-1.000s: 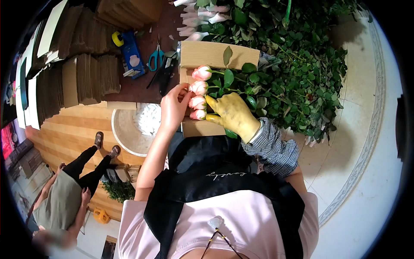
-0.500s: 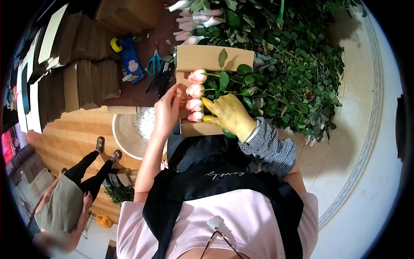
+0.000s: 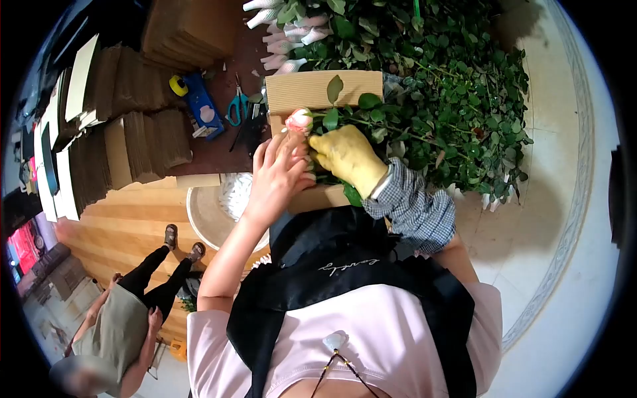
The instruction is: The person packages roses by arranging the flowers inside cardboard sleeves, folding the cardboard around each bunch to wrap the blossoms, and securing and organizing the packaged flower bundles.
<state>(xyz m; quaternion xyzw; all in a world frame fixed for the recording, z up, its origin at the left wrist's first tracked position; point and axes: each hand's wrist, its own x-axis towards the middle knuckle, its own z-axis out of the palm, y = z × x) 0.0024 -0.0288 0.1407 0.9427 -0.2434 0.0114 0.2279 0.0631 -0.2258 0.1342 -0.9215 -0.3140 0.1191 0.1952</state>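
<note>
Several pink roses lie in a row on a piece of corrugated cardboard [image 3: 325,91], their leafy stems running to the right. The rose [image 3: 300,121] at the far end shows plainly; the others are mostly covered by my bare left hand [image 3: 279,174], whose bent fingers wrap over their heads. On my right hand [image 3: 350,158] is a yellow glove. Its fingers are curled in, with the tips against the stem side of the rose heads; what they pinch is hidden.
Leafy rose stems [image 3: 451,126] pile up on the right, with white-netted blooms [image 3: 292,43] at the far end. Teal scissors [image 3: 237,109], a blue tape dispenser [image 3: 204,109] and cardboard stacks [image 3: 133,142] are on the left. A round bin [image 3: 202,215] and another person [image 3: 116,325] are beyond.
My left hand has moved from beside the roses onto their heads, covering most of them. The gloved fingers have curled in and shifted slightly up along the row.
</note>
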